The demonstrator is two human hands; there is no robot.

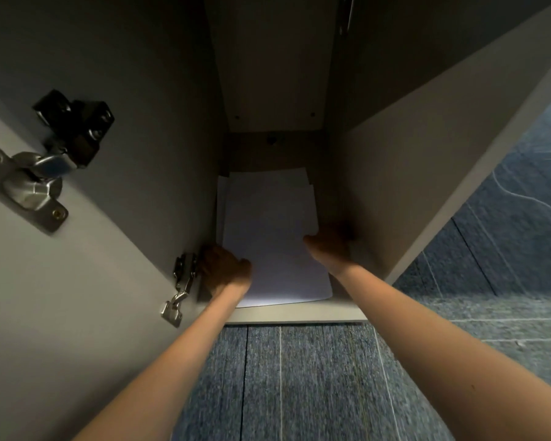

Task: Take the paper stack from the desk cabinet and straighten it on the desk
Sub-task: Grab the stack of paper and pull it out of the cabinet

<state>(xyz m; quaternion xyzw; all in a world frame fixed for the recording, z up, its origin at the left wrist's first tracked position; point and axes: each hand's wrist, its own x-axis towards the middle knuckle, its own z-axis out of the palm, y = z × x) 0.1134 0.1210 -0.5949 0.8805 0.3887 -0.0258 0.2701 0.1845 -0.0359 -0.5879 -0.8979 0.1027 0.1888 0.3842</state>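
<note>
- Paper stack (269, 237) lies on cabinet floor (299, 313), sheets fanned, btwn both hands.
- Left hand (225, 270) at stack's left edge, touching it; fingers curled, grip can't tell, too dark.
- Right hand (330, 246) at right edge, thumb on top sheet; closure can't tell.
- Open door (77, 281) w/ hinges (180, 286) just left of left hand.

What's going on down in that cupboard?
A person is reaching both bare arms into an open grey desk cabinet. The left hand and right hand sit at either side edge of a loose, uneven stack of white paper sheets, which lies flat on the cabinet floor above the blue carpet. It isn't lifted yet.
</note>
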